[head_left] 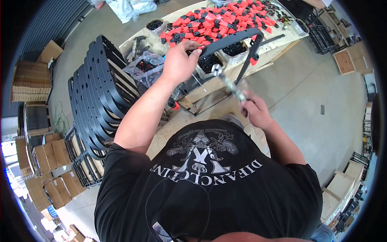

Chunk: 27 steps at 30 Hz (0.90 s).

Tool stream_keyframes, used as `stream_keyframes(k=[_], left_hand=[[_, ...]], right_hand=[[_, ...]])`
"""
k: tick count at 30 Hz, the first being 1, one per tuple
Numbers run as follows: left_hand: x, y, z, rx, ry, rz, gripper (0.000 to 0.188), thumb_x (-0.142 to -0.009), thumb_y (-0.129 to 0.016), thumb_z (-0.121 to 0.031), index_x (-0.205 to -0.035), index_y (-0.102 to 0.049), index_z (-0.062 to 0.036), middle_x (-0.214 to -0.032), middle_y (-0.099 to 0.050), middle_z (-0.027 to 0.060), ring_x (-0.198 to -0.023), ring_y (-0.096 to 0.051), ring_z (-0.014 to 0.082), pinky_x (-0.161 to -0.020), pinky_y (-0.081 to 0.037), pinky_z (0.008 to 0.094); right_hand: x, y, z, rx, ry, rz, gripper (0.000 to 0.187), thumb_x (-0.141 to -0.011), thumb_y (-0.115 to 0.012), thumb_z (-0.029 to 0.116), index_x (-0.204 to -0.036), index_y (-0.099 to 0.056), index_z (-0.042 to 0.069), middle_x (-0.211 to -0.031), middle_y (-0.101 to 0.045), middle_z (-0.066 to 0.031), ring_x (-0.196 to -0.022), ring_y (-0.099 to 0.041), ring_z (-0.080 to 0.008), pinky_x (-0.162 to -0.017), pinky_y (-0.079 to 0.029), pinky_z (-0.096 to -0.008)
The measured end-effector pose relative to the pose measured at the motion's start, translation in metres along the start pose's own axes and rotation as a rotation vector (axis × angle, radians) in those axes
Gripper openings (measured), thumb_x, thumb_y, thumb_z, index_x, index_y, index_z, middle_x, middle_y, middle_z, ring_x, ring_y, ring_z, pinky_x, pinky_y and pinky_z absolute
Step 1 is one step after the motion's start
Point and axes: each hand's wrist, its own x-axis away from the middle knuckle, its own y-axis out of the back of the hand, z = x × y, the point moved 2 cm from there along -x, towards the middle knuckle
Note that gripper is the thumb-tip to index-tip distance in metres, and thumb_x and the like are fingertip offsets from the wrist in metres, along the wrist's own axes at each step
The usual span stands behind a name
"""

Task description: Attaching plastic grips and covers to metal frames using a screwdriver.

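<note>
My left hand (182, 60) is closed on the top bar of a black metal frame (231, 39), its thumb and fingers near the left end. The frame stands upright against the front of the workbench, with its legs reaching down toward the floor. Small red plastic pieces (254, 61) sit on its right side, and another red piece (175, 105) is low on the left. My right hand (254, 109) grips the handle of a hammer (230, 85), slightly blurred. Its metal head points up and left, just below the frame's bar and apart from it.
A large heap of red and black plastic pieces (217, 20) covers the workbench (179, 14). Tubs of black parts (209, 62) stand at its front edge. A second hammer (138, 43) lies at left, beside a plastic bag (147, 66). Stacked black frames (90, 88) rise on my left.
</note>
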Motion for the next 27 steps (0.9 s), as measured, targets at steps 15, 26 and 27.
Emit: stream_keyframes(k=[15,26,27], left_hand=[[0.000,0.007,-0.004,-0.107,0.076,-0.002,0.028,-0.088,-0.080,-0.025,-0.107,-0.079,-0.0038,-0.095,-0.078,0.0128,-0.080,-0.073,0.0189,-0.076,-0.056,0.0326],[-0.001,0.007,-0.001,-0.089,0.095,-0.004,0.027,-0.088,-0.080,-0.023,-0.104,-0.079,-0.0023,-0.102,-0.078,0.0132,-0.092,-0.074,0.0220,-0.085,-0.056,0.0329],[-0.001,0.007,0.000,-0.060,0.099,-0.003,0.027,-0.087,-0.080,-0.024,-0.104,-0.079,-0.0020,-0.104,-0.078,0.0136,-0.092,-0.074,0.0223,-0.085,-0.056,0.0332]], right_hand=[[-0.112,-0.037,0.125,0.959,0.961,-0.278,0.047,-0.097,-0.056,0.008,-0.141,-0.047,-0.002,-0.095,-0.069,-0.0251,-0.084,-0.068,-0.0423,-0.073,-0.054,-0.0509],[-0.117,-0.046,0.124,0.920,1.019,-0.442,0.045,-0.095,-0.058,0.006,-0.139,-0.052,-0.003,-0.086,-0.071,-0.0217,-0.073,-0.068,-0.0399,-0.067,-0.055,-0.0457],[-0.117,-0.047,0.128,0.925,1.020,-0.440,0.045,-0.095,-0.058,0.006,-0.139,-0.052,-0.003,-0.086,-0.071,-0.0217,-0.073,-0.068,-0.0399,-0.067,-0.055,-0.0457]])
